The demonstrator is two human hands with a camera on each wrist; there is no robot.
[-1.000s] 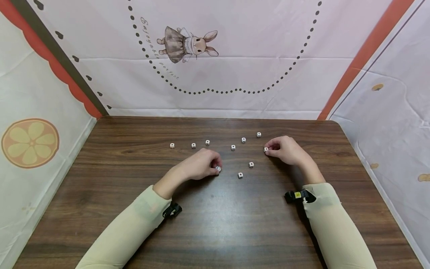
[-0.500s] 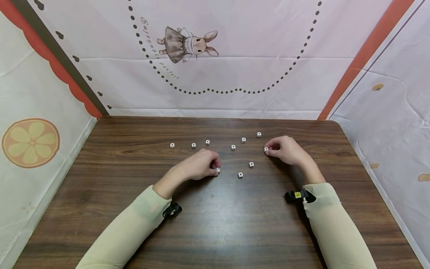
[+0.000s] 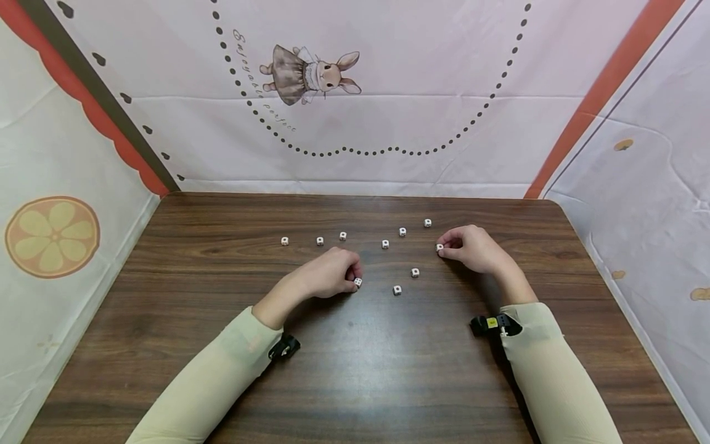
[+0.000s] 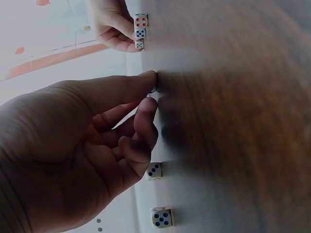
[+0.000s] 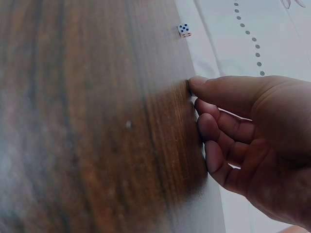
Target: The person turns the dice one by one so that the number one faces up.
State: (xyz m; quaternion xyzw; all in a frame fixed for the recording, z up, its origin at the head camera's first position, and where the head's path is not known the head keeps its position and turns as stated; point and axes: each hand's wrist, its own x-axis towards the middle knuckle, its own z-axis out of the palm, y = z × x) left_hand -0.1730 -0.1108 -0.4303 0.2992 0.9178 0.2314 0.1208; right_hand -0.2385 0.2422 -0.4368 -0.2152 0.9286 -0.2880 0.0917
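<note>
My left hand [image 3: 333,272] is low over the table, and its thumb and fingertips pinch a white die [image 3: 357,282] that shows several pips on top. In the left wrist view the left hand [image 4: 97,141] mostly covers that die. My right hand [image 3: 474,248] rests at the right, its thumb and forefinger pinching another white die [image 3: 439,248] at table level. From the right wrist view, the thumb of the right hand [image 5: 252,126] hides nearly all of its die. Between the hands lie two loose dice, a nearer die [image 3: 397,290] and a farther die [image 3: 415,272], each with one large pip up.
Beyond the hands, more dice stand singly with one pip up: a far-left die [image 3: 285,241], a die [image 3: 320,241], a die [image 3: 342,235], a die [image 3: 385,244], a die [image 3: 402,232] and a far-right die [image 3: 428,222]. Printed cloth [image 3: 388,123] borders the brown table [image 3: 355,382].
The die in my left fingers has turned to show a different face and shifted slightly toward the near left. The left fingertips moved with it. My right hand and the loose dice stay put.
</note>
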